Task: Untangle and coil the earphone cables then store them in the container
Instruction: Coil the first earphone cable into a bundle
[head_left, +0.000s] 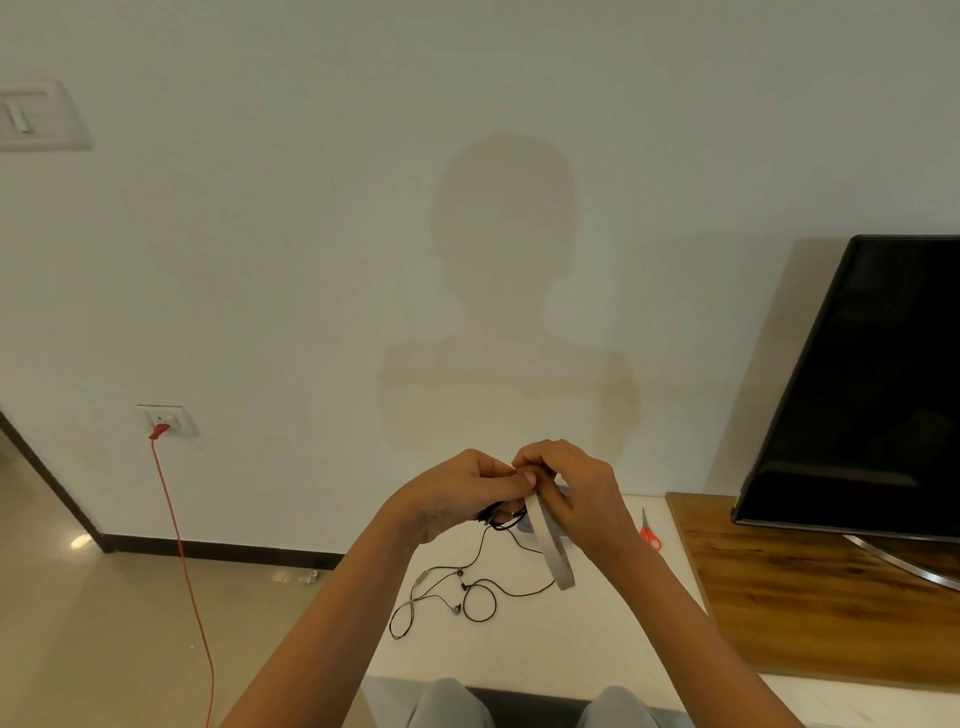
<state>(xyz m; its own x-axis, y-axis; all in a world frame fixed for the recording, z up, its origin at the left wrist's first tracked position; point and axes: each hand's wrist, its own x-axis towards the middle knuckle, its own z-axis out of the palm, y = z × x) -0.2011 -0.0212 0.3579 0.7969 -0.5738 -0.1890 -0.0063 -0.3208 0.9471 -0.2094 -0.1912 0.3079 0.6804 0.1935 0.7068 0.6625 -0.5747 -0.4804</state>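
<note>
Two cables show. The left hand grips a coiled earphone cable while the right hand pinches a tape roll, probably to bind the coil. Below both hands, a loose earphone cable lies on the desk.

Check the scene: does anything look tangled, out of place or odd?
One loose cable sprawls in crossing loops on the table, not coiled. Above it, the left hand grips a black coil and the right hand a tape roll. No container is in view.
</note>
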